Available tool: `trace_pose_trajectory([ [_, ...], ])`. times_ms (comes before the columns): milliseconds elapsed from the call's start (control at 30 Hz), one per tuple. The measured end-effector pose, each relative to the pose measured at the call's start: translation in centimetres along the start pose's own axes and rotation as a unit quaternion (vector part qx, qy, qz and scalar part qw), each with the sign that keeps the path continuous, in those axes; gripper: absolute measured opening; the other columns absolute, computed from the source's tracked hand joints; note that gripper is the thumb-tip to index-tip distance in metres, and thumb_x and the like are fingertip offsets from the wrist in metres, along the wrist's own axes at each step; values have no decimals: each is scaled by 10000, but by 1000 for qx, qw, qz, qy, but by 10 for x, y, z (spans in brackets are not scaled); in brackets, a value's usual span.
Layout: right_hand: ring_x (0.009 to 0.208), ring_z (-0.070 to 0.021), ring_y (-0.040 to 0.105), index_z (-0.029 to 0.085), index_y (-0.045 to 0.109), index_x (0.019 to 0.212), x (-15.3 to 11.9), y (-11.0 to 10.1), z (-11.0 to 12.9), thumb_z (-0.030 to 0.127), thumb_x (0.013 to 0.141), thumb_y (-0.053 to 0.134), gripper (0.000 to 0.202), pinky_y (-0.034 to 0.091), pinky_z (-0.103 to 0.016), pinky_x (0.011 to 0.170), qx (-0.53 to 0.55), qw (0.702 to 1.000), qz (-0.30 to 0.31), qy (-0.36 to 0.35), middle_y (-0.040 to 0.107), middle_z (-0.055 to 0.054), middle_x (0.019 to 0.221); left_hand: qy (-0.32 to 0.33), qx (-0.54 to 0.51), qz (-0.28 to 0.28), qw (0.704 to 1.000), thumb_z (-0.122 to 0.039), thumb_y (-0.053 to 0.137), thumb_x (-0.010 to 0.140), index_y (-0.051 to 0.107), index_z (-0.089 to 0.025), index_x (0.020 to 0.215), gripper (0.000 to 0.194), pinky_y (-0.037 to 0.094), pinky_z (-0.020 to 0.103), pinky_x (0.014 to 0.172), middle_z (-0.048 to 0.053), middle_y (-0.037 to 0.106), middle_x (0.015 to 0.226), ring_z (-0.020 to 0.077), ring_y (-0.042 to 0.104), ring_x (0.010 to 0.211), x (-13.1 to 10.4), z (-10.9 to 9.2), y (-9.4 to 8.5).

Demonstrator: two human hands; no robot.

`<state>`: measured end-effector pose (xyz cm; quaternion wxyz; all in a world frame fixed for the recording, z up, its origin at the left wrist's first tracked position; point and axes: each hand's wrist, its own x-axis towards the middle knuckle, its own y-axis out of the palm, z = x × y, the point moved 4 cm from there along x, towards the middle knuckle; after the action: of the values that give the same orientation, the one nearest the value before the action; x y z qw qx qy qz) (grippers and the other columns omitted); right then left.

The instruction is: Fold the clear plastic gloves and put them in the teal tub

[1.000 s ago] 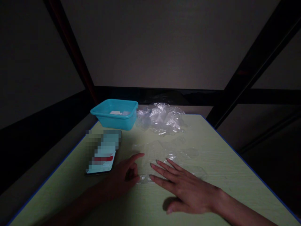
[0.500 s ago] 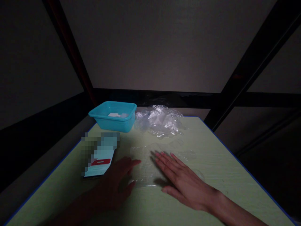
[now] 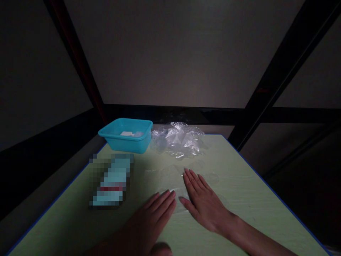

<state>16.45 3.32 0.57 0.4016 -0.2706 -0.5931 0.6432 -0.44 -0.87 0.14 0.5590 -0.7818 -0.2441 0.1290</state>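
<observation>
A clear plastic bag (image 3: 166, 177) lies spread on the pale green table (image 3: 255, 213) in front of me. My right hand (image 3: 204, 199) rests flat on its right part, fingers stretched out and pointing away from me. Over its near left part lies my left hand (image 3: 157, 213), palm down with the fingers extended and close together. Neither hand grips anything. Parts of the bag are hidden beneath both hands, and its thin edges are hard to make out.
A crumpled heap of clear plastic bags (image 3: 183, 140) sits at the far edge. Beside it stands a turquoise basket (image 3: 130, 145) with white items inside. A phone (image 3: 114, 181), partly pixelated, lies on the left. A wall (image 3: 170, 64) rises behind the table.
My left hand has moved right from beside the bag and now lies flat over its near part. My right hand has shifted slightly right and settled flat. The view has tilted a little.
</observation>
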Motion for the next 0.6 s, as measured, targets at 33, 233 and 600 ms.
trace_pose_trajectory([
  [33,1334,-301,202,-5,310,1363,0,-1,0,455,910,319,646,266,-502,1061,3,1000,6,4,239,-223,1426,-2,4,-5,1000,-460,608,764,34,-155,1440,937,247,503,1063,161,152,1483,340,213,1330,0,0,-1],
  [233,1345,-291,149,-8,241,1387,1,-5,3,468,910,309,677,216,-483,1086,14,998,58,27,178,-202,1446,-88,53,-106,989,-261,501,844,-16,-213,1433,785,247,499,1063,124,167,1492,296,203,1342,-9,19,-11],
  [600,1358,-266,116,61,193,1416,-2,-9,-12,538,898,297,712,174,-478,1099,37,996,67,-47,156,-164,1468,-70,168,-198,963,-228,400,861,258,-161,1362,525,292,463,1054,107,485,1320,246,386,1254,-15,32,-16],
])
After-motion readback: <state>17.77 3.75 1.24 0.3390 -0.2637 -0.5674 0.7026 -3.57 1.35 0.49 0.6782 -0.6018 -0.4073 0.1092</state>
